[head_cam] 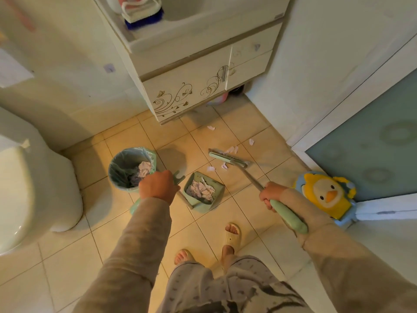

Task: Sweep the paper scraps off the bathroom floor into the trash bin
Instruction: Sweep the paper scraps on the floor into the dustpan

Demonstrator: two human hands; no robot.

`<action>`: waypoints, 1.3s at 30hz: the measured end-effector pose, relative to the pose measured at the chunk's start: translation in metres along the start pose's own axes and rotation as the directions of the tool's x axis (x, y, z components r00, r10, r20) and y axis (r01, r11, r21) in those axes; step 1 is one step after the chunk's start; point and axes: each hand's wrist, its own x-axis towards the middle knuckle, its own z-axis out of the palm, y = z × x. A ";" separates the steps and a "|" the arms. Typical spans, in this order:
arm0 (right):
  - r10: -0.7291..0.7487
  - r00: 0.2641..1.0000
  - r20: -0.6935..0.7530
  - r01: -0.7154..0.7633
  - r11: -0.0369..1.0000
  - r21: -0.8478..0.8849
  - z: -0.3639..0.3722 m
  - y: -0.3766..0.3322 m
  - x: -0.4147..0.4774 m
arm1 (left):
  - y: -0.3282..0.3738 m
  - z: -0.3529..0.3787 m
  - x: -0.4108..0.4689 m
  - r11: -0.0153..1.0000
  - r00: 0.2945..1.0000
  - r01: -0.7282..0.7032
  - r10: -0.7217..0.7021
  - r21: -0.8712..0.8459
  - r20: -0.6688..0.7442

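The left hand (158, 186) gripped the handle of the dustpan (203, 207); the right hand (269, 196) gripped the broom handle (288, 216). The dustpan stood on the floor (203, 227), holding crumpled paper, just beside the lined trash bin (121, 161). Beyond it, the broom head (225, 157) rested among loose paper scraps (232, 150) on the tiles before the vanity cabinet (191, 86).

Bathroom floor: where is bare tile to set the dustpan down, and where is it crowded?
Bare tile: between toilet and feet, and between trash bin and cabinet. Crowded: scraps around the broom head, beside the dustpan.
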 end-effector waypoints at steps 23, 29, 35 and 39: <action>-0.003 0.975 0.224 -0.039 0.982 0.185 -0.050 0.080 -0.048 | 0.021 -0.022 0.022 0.986 0.986 0.140 -0.132 -0.085 0.098; 0.008 0.992 0.128 -0.042 0.964 0.264 -0.055 0.084 -0.037 | 0.018 -0.035 0.024 0.999 0.993 -0.027 0.023 0.033 0.118; 0.085 0.993 0.077 -0.102 0.962 0.252 -0.047 0.072 -0.011 | 0.026 -0.032 0.020 0.988 0.987 -0.140 0.133 0.065 0.092; 0.116 0.988 0.103 -0.136 0.964 0.227 -0.030 0.065 -0.011 | 0.029 -0.030 0.019 0.985 0.985 -0.157 0.151 0.066 0.082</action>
